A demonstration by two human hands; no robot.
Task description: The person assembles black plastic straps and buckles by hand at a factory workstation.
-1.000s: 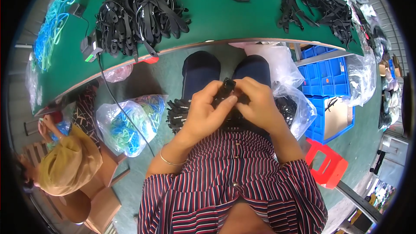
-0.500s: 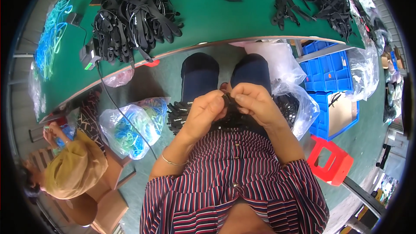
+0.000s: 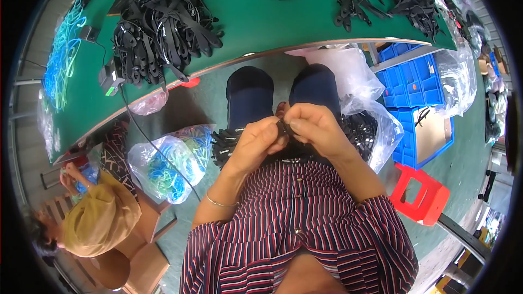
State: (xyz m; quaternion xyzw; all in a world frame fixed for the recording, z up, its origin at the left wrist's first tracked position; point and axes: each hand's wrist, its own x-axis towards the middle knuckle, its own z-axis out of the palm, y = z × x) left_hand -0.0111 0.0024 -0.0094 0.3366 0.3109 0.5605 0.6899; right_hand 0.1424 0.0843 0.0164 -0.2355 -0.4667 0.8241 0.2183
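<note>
Black small pc. (image 3: 283,127) sits btwn the fingertips of both hands, just above the lap & centred before the torso. L hand (image 3: 257,140) has thumb & fingers drawn in narrow on it, rest curled; R hand (image 3: 316,129) pinches from the other side, also narrow.

Writing: black bundle (image 3: 224,147) on the lap, by the L wrist, bears pale lettering, too small to read. Black box (image 3: 110,77) at the edge of the green table (image 3: 272,24) has a bright-green & white patch, any text illegible. Black strap pile (image 3: 163,35) next to it shows tiny white marks, ditto.

Orientation: pc.'s long axis & which end points where, can't tell; fingers cover most of it, only a dark sliver shows.

Hard to see: mid-lap is partly behind hands & forearms. Far straps, top R, are cut by the upper edge. Cords (image 3: 166,171), blue-green, look hazy thru their clear bag. Co-worker (image 3: 101,215), far L, is warped nr the rim; whatever's in their hands is unclear.
</note>
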